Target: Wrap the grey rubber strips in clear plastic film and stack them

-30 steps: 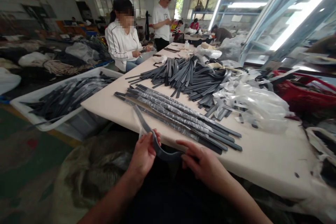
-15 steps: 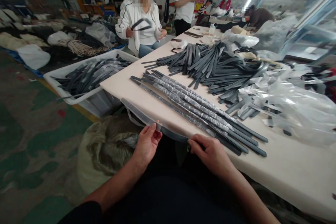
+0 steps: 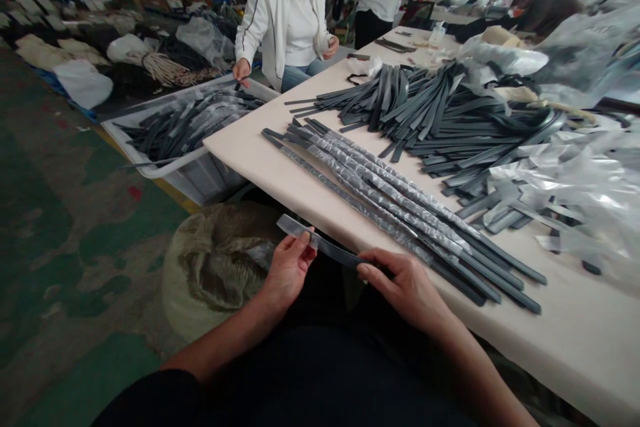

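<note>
A dark grey flat strap (image 3: 340, 253) stretches between my two hands just off the table's near edge. My left hand (image 3: 290, 270) is closed, thumb and fingers pinching the strap where clear plastic film (image 3: 290, 223) covers it. A short filmed length sticks out past those fingers. My right hand (image 3: 405, 285) grips the bare part of the strap, its far end hidden under the palm. Beside my hands on the table lies a row of similar straps (image 3: 375, 190), their middles covered in crinkled clear film and their ends bare.
Behind the row is a heap of loose grey straps (image 3: 465, 127), with crumpled plastic bags (image 3: 600, 180) to the right. A white bin (image 3: 195, 180) of straps stands left of the table (image 3: 235, 140). Below sits a pale sack (image 3: 185, 300). A co-worker's hand (image 3: 242, 71) is over the bin.
The filmed length beyond my left hand now shows much shorter. The co-worker's hand with the looped strap has dropped to the bin. My view has shifted slightly, moving the table lower and rightward.
</note>
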{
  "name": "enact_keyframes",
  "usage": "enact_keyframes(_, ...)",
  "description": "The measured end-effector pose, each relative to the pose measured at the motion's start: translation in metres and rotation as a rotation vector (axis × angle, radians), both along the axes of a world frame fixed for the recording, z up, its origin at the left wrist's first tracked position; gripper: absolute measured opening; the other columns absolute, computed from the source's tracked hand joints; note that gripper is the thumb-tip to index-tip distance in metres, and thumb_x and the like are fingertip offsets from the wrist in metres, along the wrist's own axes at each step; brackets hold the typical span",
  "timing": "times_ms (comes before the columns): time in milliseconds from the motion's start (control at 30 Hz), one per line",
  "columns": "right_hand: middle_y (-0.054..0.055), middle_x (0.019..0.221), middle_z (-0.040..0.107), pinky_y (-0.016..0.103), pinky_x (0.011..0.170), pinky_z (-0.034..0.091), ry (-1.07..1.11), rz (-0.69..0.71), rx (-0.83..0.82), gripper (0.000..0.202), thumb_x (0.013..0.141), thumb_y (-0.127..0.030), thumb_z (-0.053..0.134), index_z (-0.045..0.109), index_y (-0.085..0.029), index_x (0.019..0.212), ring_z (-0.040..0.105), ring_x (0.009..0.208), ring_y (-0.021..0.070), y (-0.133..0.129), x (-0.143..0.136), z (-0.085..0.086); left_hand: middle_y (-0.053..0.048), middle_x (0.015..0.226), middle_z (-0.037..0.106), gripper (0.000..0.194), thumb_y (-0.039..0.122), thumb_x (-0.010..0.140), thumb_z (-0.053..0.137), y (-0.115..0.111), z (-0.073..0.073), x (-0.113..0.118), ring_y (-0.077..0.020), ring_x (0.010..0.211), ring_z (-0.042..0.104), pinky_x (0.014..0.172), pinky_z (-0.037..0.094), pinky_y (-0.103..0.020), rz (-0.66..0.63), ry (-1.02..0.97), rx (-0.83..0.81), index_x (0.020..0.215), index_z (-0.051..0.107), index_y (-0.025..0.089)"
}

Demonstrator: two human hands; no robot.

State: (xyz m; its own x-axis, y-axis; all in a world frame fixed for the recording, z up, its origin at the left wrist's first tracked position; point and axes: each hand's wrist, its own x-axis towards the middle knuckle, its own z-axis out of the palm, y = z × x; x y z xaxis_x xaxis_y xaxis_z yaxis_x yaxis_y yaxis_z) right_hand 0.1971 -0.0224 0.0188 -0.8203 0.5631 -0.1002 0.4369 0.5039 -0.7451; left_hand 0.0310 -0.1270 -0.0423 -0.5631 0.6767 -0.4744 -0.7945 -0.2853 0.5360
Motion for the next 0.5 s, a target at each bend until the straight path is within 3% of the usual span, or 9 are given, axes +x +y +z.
enact_keyframes(167, 0.000, 0.059, 0.060, 0.025, 0.053, 0.034, -0.106, -0.014, 0.156, 0.035, 0.093, -0.038, 0.051, 0.060, -0.020, 0.065, 0.053, 0.053, 0.0142, -0.007, 0.001, -0.008, -0.001, 0.072, 0.071, 0.036, 0.029, 0.057, 0.092, -0.008, -0.015, 0.015, -0.0081, 0.064, 0.063, 0.059, 0.050, -0.017, -0.130, -0.066, -0.033, 0.085, 0.076, 0.012)
enact_keyframes(300, 0.001, 0.059, 0.059, 0.025, 0.054, 0.033, -0.093, -0.010, 0.212, 0.037, 0.093, -0.038, 0.050, 0.059, -0.019, 0.063, 0.053, 0.054, 0.0141, -0.016, -0.013, -0.023, -0.004, 0.078, 0.072, 0.038, 0.028, 0.057, 0.092, -0.012, -0.022, 0.030, -0.0100, 0.068, 0.064, 0.064, 0.051, -0.019, -0.272, -0.106, -0.038, 0.086, 0.076, 0.011)
enact_keyframes(400, 0.001, 0.064, 0.064, 0.025, 0.056, 0.037, -0.090, 0.017, 0.126, 0.035, 0.093, -0.041, 0.050, 0.062, -0.019, 0.068, 0.057, 0.058, 0.0153, -0.013, -0.013, -0.025, -0.004, 0.080, 0.072, 0.034, 0.027, 0.060, 0.091, -0.010, -0.024, 0.025, -0.0099, 0.070, 0.064, 0.066, 0.051, -0.019, -0.269, -0.102, -0.024, 0.085, 0.075, 0.011)
enact_keyframes(500, 0.000, 0.067, 0.066, 0.024, 0.057, 0.041, -0.130, 0.038, -0.064, 0.031, 0.094, -0.043, 0.050, 0.066, -0.021, 0.080, 0.060, 0.060, 0.0153, -0.004, 0.007, -0.019, -0.001, 0.074, 0.070, 0.027, 0.024, 0.065, 0.088, -0.008, -0.026, 0.010, -0.0077, 0.064, 0.063, 0.061, 0.050, -0.017, -0.162, -0.094, -0.046, 0.085, 0.075, 0.013)
